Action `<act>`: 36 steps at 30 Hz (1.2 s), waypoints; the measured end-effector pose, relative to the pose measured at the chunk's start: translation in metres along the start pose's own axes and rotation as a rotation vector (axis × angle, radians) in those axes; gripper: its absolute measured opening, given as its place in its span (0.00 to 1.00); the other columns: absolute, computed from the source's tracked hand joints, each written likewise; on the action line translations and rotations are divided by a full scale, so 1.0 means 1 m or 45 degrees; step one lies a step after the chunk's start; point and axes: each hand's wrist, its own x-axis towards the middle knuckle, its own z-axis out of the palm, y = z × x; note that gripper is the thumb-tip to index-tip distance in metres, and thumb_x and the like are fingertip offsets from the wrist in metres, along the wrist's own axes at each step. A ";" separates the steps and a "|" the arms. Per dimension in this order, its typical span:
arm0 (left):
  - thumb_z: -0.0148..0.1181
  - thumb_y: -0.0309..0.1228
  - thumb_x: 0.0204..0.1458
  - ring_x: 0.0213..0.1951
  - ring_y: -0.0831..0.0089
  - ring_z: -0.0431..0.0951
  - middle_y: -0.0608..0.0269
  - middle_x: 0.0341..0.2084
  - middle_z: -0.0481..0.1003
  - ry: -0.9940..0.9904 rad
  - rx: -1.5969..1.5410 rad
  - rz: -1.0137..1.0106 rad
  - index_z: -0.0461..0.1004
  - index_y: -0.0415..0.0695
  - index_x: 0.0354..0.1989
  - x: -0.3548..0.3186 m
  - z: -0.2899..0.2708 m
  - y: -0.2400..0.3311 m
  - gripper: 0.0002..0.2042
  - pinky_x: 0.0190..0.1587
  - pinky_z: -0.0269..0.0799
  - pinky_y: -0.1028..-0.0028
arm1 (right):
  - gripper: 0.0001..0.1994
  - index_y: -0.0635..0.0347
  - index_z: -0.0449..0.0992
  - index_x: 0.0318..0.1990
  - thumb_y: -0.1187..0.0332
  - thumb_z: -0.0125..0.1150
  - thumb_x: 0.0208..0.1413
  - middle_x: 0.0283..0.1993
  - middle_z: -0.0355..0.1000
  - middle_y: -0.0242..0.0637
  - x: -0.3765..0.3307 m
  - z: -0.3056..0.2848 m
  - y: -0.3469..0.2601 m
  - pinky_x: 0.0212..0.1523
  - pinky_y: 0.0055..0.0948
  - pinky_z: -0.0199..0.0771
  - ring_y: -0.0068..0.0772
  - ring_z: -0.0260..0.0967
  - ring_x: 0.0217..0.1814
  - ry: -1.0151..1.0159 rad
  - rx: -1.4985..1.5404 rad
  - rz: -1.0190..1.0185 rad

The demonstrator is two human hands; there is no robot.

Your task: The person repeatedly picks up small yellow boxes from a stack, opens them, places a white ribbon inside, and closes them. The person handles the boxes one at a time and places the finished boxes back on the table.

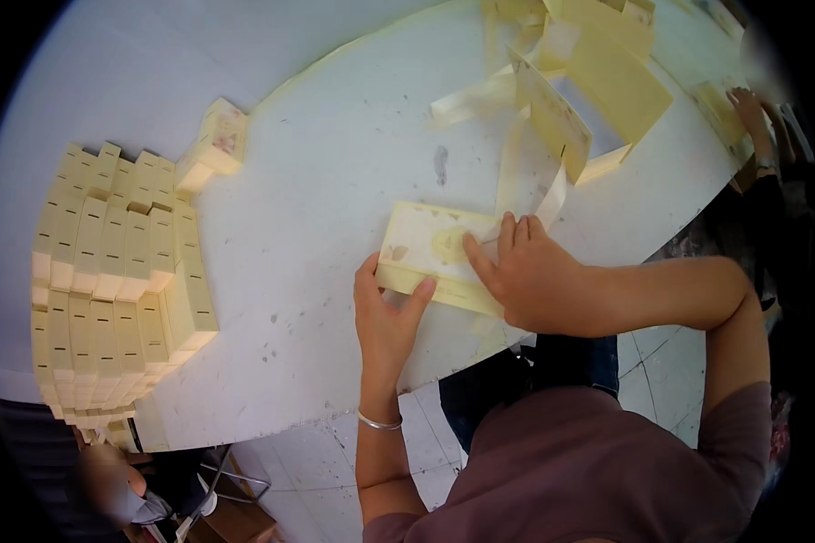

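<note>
Work surface: white table (335,163), its near edge curving from lower left to upper right.
Workpiece: a pale yellow flat carton blank (426,249) lying near the table's near edge, centre of view, with a round printed motif on its face.
Left hand (385,317): rests on the blank's near-left corner; thumb and forefinger spread in a narrow V, pinching the folded near flap. A silver bangle (378,422) circles the wrist.
Right hand (530,276): palm down on the blank's right part, fingers close together and pressing flat.
Left of table: stacked rows of folded yellow boxes (113,271).
Far right: loose yellow blanks (598,81) and strips.
Far right edge: another person's hand (753,113).
</note>
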 end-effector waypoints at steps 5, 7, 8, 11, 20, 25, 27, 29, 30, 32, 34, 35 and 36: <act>0.64 0.36 0.41 0.48 0.60 0.64 0.54 0.44 0.65 -0.050 0.087 0.050 0.61 0.37 0.49 0.003 -0.013 -0.001 0.28 0.50 0.61 0.66 | 0.19 0.68 0.64 0.51 0.66 0.48 0.53 0.37 0.71 0.49 0.024 -0.035 0.075 0.40 0.30 0.67 0.36 0.69 0.36 -0.507 1.410 0.110; 0.64 0.36 0.41 0.47 0.59 0.64 0.53 0.43 0.65 -0.124 0.262 0.187 0.62 0.38 0.48 0.012 -0.019 0.005 0.27 0.48 0.61 0.65 | 0.18 0.71 0.67 0.46 0.63 0.46 0.56 0.36 0.71 0.44 0.012 0.003 0.088 0.39 0.31 0.66 0.31 0.67 0.38 -0.361 2.005 0.307; 0.63 0.37 0.41 0.46 0.59 0.64 0.53 0.42 0.65 -0.148 0.404 0.264 0.63 0.38 0.47 0.019 -0.024 0.006 0.26 0.47 0.61 0.65 | 0.18 0.71 0.67 0.46 0.63 0.46 0.56 0.37 0.70 0.43 0.010 0.004 0.085 0.40 0.31 0.66 0.30 0.67 0.38 -0.335 1.935 0.287; 0.63 0.39 0.41 0.43 0.58 0.64 0.52 0.39 0.66 -0.156 0.639 0.231 0.64 0.37 0.44 0.037 -0.011 0.027 0.25 0.45 0.61 0.65 | 0.18 0.70 0.67 0.46 0.62 0.45 0.57 0.39 0.70 0.41 0.003 0.000 0.067 0.42 0.30 0.65 0.29 0.65 0.40 -0.297 1.880 0.235; 0.29 0.53 0.57 0.24 0.74 0.54 0.66 0.16 0.58 0.246 -1.177 0.433 0.58 0.44 0.17 0.029 -0.030 -0.014 0.26 0.32 0.54 0.74 | 0.20 0.65 0.69 0.47 0.62 0.59 0.50 0.37 0.72 0.33 0.006 0.071 0.057 0.32 0.22 0.73 0.18 0.70 0.34 -0.341 2.995 0.564; 0.32 0.47 0.56 0.21 0.75 0.51 0.69 0.11 0.53 0.393 -1.573 0.556 0.53 0.47 0.11 -0.021 -0.016 -0.006 0.23 0.29 0.49 0.75 | 0.23 0.64 0.70 0.44 0.59 0.66 0.42 0.39 0.71 0.35 0.060 0.071 0.097 0.32 0.22 0.69 0.21 0.68 0.36 -0.325 2.515 0.536; 0.37 0.40 0.54 0.21 0.75 0.52 0.69 0.12 0.54 0.491 -1.167 0.661 0.54 0.48 0.12 -0.047 0.017 -0.001 0.18 0.29 0.49 0.74 | 0.25 0.65 0.70 0.43 0.57 0.66 0.41 0.38 0.71 0.37 0.092 0.060 0.106 0.32 0.23 0.69 0.24 0.68 0.36 -0.206 2.228 0.488; 0.43 0.32 0.50 0.23 0.72 0.58 0.66 0.14 0.61 0.405 -0.662 0.740 0.58 0.47 0.14 -0.073 0.038 0.000 0.13 0.31 0.55 0.70 | 0.25 0.64 0.69 0.44 0.56 0.65 0.41 0.38 0.70 0.39 0.121 0.050 0.097 0.35 0.25 0.68 0.28 0.67 0.38 0.027 1.811 0.278; 0.46 0.32 0.50 0.27 0.69 0.63 0.62 0.20 0.67 0.296 -0.476 0.884 0.65 0.45 0.19 -0.078 0.043 0.000 0.09 0.33 0.60 0.66 | 0.25 0.64 0.69 0.44 0.56 0.65 0.42 0.37 0.70 0.40 0.136 0.051 0.087 0.36 0.26 0.68 0.31 0.67 0.40 0.220 1.510 0.125; 0.55 0.36 0.42 0.31 0.65 0.67 0.61 0.27 0.71 0.094 -0.244 0.863 0.71 0.44 0.27 -0.080 0.050 0.010 0.09 0.39 0.63 0.63 | 0.21 0.62 0.70 0.41 0.57 0.62 0.44 0.34 0.68 0.41 0.132 0.020 0.063 0.37 0.29 0.68 0.36 0.66 0.41 0.273 1.158 0.075; 0.57 0.37 0.40 0.34 0.64 0.67 0.61 0.30 0.70 0.142 0.006 0.905 0.72 0.43 0.28 -0.080 0.044 0.016 0.11 0.41 0.63 0.62 | 0.16 0.63 0.70 0.37 0.60 0.59 0.45 0.32 0.67 0.42 0.126 -0.002 0.052 0.36 0.33 0.68 0.40 0.66 0.40 0.492 0.914 -0.117; 0.57 0.37 0.40 0.35 0.63 0.66 0.60 0.32 0.70 0.246 0.149 0.949 0.72 0.43 0.28 -0.081 0.033 0.017 0.11 0.42 0.63 0.62 | 0.13 0.64 0.71 0.34 0.62 0.58 0.46 0.31 0.67 0.43 0.122 -0.009 0.054 0.34 0.34 0.68 0.42 0.67 0.39 0.668 0.822 -0.261; 0.58 0.38 0.39 0.36 0.62 0.66 0.60 0.34 0.70 0.348 0.294 0.988 0.72 0.43 0.28 -0.082 0.020 0.015 0.12 0.43 0.62 0.61 | 0.11 0.65 0.71 0.31 0.65 0.56 0.47 0.30 0.68 0.43 0.117 -0.015 0.054 0.32 0.36 0.69 0.44 0.67 0.37 0.843 0.726 -0.403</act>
